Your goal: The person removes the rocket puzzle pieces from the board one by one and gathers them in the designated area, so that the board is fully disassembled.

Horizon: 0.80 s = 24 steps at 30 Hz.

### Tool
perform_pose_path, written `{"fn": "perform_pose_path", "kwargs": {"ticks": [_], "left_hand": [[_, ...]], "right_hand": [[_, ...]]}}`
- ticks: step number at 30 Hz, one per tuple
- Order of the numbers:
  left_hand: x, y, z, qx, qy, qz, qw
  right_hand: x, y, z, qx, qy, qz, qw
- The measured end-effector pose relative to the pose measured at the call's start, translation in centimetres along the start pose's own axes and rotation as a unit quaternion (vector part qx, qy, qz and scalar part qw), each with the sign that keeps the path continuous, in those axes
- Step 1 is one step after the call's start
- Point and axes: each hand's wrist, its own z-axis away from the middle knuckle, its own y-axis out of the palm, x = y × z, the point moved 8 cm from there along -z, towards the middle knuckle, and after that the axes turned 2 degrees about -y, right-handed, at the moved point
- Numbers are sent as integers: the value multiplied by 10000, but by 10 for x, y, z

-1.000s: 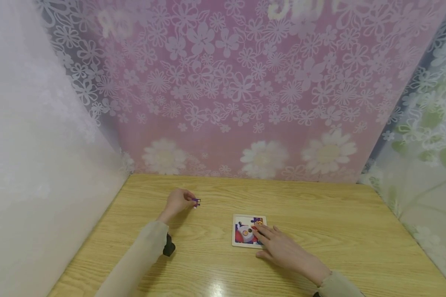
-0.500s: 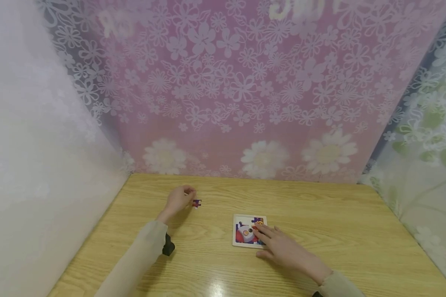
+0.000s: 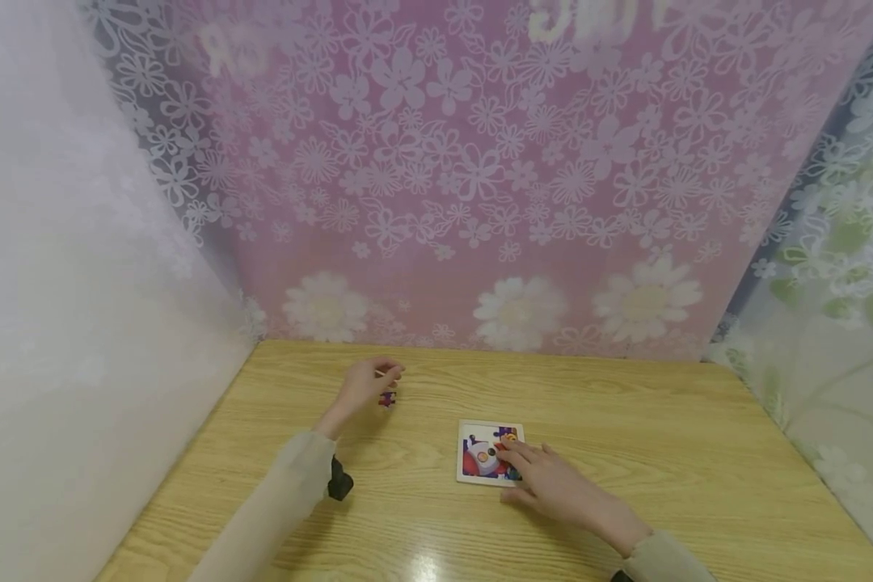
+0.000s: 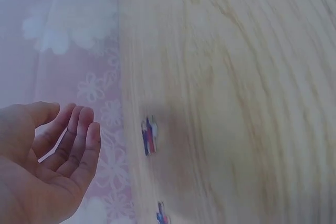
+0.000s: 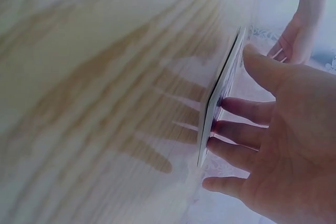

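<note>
My left hand [image 3: 367, 384] hovers over the table's far left part, its fingers loosely bent and holding nothing in the left wrist view. Just below it, a purple and red jigsaw piece [image 3: 387, 399] lies on the wood. The left wrist view shows this area edge-on, with one coloured piece [image 4: 149, 135] near the fingertips and a second piece [image 4: 162, 214] at the bottom edge. My right hand [image 3: 556, 485] rests its extended fingers on the right side of a light-framed puzzle board [image 3: 460, 465]. A cartoon picture partly fills the board; its upper left shows white, and the fingers hide its right part.
The wood-grain table [image 3: 626, 420] reaches back to a pink flowered curtain [image 3: 436, 202]. Pale sheets hang at the left [image 3: 102, 323] and right [image 3: 837, 388] sides. A black wrist camera [image 3: 339, 481] sits on the left sleeve.
My left hand has let go of the purple and red jigsaw piece, which lies on the table, and has moved up and slightly right. The right hand stays on the puzzle board.
</note>
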Motion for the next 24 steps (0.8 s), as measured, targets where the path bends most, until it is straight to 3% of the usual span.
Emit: {"fn": "perform_pose_path", "kwargs": {"ticks": [13,24], "left_hand": [[-42,33,-1,496,405,350,9973],[-62,74,2,944,604,446,9927]], "right_hand": [[3,1,2,-68,-252,190,9995],[-1,-4,7,-184,-115,218,9995]]}}
